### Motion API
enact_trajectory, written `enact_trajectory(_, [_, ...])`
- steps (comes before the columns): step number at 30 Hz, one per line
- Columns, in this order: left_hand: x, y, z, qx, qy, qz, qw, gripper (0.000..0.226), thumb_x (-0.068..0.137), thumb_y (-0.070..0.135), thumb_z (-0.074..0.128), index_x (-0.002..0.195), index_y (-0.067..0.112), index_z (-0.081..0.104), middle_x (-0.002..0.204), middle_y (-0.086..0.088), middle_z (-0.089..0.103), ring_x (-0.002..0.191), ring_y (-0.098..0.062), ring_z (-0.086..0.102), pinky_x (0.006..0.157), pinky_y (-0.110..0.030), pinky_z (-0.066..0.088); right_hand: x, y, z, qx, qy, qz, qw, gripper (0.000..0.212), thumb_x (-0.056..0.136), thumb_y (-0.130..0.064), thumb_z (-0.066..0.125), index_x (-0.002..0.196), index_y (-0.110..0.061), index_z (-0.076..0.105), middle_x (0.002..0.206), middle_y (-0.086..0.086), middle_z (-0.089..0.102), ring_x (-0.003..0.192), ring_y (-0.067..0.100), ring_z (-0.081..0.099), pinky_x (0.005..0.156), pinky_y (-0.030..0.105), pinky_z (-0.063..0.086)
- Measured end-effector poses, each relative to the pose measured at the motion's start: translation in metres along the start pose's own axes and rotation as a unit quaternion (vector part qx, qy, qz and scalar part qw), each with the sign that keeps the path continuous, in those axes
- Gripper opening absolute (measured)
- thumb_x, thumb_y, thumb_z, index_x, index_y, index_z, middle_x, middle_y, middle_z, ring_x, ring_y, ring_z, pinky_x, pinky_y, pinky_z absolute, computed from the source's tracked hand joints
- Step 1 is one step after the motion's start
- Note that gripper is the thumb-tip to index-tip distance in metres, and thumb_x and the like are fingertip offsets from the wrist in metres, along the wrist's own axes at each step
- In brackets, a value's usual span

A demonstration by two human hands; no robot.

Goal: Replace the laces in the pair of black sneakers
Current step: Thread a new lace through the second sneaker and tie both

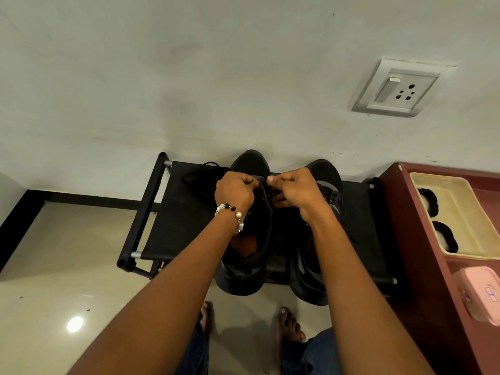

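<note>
Both forearms reach down; the left hand (234,191) and right hand (293,190) pinch the black lace at the left black sneaker's (247,234) eyelets, threading it on the black fabric shoe rack (178,212) beside the 2nd sneaker (324,174).

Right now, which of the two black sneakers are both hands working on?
The left sneaker, the one with the orange insole showing. The left hand and right hand pinch its lacing area; the right sneaker stands beside it, untouched and laced.
</note>
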State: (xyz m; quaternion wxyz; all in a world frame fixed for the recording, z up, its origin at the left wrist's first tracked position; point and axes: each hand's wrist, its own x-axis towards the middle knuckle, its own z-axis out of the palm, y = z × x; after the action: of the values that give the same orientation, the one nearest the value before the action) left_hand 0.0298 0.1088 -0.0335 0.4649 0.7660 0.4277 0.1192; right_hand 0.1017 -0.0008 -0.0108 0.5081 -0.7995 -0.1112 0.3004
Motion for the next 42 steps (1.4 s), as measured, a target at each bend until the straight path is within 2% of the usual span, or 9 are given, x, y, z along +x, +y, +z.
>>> enact_trajectory(4, [0.000, 0.001, -0.001, 0.002, -0.002, 0.001, 1.000, 0.013, 0.092, 0.020, 0.066, 0.098, 0.016, 0.077, 0.100, -0.001, 0.073, 0.095, -0.019, 0.065, 0.076, -0.029, 0.051, 0.011, 0.006, 0.019, -0.098, 0.125, -0.049, 0.986, 0.001, 0.082, -0.023, 0.077, 0.083, -0.022, 0.078, 0.082, -0.001, 0.073, 0.078, 0.019, 0.069, 0.075, 0.041, 0.060])
enact_trajectory(13, [0.000, -0.001, -0.013, -0.061, -0.033, 0.013, 0.997, 0.013, 0.087, 0.018, 0.071, 0.099, 0.014, 0.076, 0.098, 0.000, 0.071, 0.095, -0.013, 0.064, 0.089, -0.028, 0.052, 0.003, -0.005, 0.027, -0.208, 0.153, -0.065, 0.964, 0.022, 0.091, -0.023, 0.058, 0.075, -0.012, 0.068, 0.074, 0.000, 0.065, 0.071, 0.021, 0.059, 0.067, 0.031, 0.042])
enact_trajectory(17, [-0.005, -0.003, -0.020, -0.107, -0.014, 0.034, 0.994, 0.035, 0.074, 0.006, 0.081, 0.107, 0.016, 0.072, 0.107, 0.006, 0.066, 0.101, -0.005, 0.057, 0.093, -0.021, 0.048, 0.001, -0.010, 0.018, -0.035, 0.155, -0.021, 0.987, 0.029, 0.095, -0.018, 0.049, 0.077, 0.002, 0.061, 0.079, 0.012, 0.070, 0.062, 0.029, 0.070, 0.065, 0.045, 0.060])
enact_trajectory(20, [-0.005, -0.006, -0.021, -0.104, -0.005, 0.030, 0.994, 0.047, 0.071, 0.007, 0.084, 0.114, 0.017, 0.067, 0.119, 0.002, 0.059, 0.108, -0.008, 0.054, 0.096, -0.023, 0.047, -0.006, -0.023, 0.008, 0.100, 0.156, -0.013, 0.983, 0.025, 0.100, -0.012, 0.043, 0.078, -0.008, 0.055, 0.094, 0.018, 0.068, 0.074, 0.027, 0.073, 0.064, 0.043, 0.062])
enact_trajectory(24, [-0.006, -0.008, -0.021, -0.111, 0.006, 0.015, 0.994, 0.052, 0.080, 0.008, 0.076, 0.127, 0.015, 0.055, 0.121, -0.003, 0.055, 0.108, -0.013, 0.055, 0.088, -0.020, 0.046, -0.014, -0.047, -0.003, 0.205, 0.193, -0.123, 0.952, 0.017, 0.103, -0.014, 0.043, 0.090, -0.011, 0.053, 0.093, 0.018, 0.068, 0.081, 0.027, 0.073, 0.068, 0.041, 0.062])
enact_trajectory(29, [-0.008, -0.001, -0.025, -0.183, 0.031, -0.004, 0.983, 0.026, 0.101, 0.013, 0.047, 0.125, 0.008, 0.054, 0.110, -0.007, 0.062, 0.098, -0.019, 0.062, 0.087, -0.027, 0.052, -0.024, -0.061, -0.008, 0.249, 0.223, -0.267, 0.904, 0.013, 0.102, -0.014, 0.048, 0.092, -0.015, 0.056, 0.084, 0.011, 0.069, 0.076, 0.025, 0.073, 0.077, 0.037, 0.060])
enact_trajectory(35, [-0.014, 0.017, -0.044, -0.235, 0.051, 0.060, 0.969, 0.020, 0.100, 0.007, 0.049, 0.101, 0.005, 0.069, 0.083, -0.005, 0.071, 0.050, -0.007, 0.058, 0.057, -0.016, 0.050, -0.011, -0.040, -0.003, 0.027, 0.122, -0.250, 0.960, 0.009, 0.095, -0.019, 0.061, 0.088, -0.016, 0.066, 0.082, -0.007, 0.068, 0.083, 0.010, 0.066, 0.078, 0.032, 0.056])
enact_trajectory(38, [-0.015, 0.027, -0.055, -0.303, 0.026, 0.053, 0.951, 0.017, 0.098, 0.008, 0.054, 0.109, 0.012, 0.066, 0.092, -0.001, 0.075, 0.061, -0.015, 0.068, 0.061, -0.022, 0.053, -0.013, -0.042, 0.001, -0.056, 0.085, -0.268, 0.958, 0.008, 0.094, -0.022, 0.062, 0.088, -0.019, 0.066, 0.083, -0.012, 0.065, 0.080, 0.004, 0.059, 0.071, 0.016, 0.046])
enact_trajectory(42, [-0.017, 0.037, -0.057, -0.309, -0.038, 0.067, 0.948, 0.017, 0.095, 0.010, 0.060, 0.107, 0.013, 0.071, 0.096, -0.002, 0.075, 0.092, -0.016, 0.072, 0.091, -0.036, 0.055, -0.012, -0.046, 0.007, -0.073, 0.069, -0.297, 0.950, 0.008, 0.091, -0.023, 0.066, 0.084, -0.025, 0.067, 0.091, -0.008, 0.064, 0.086, 0.009, 0.061, 0.071, 0.025, 0.049])
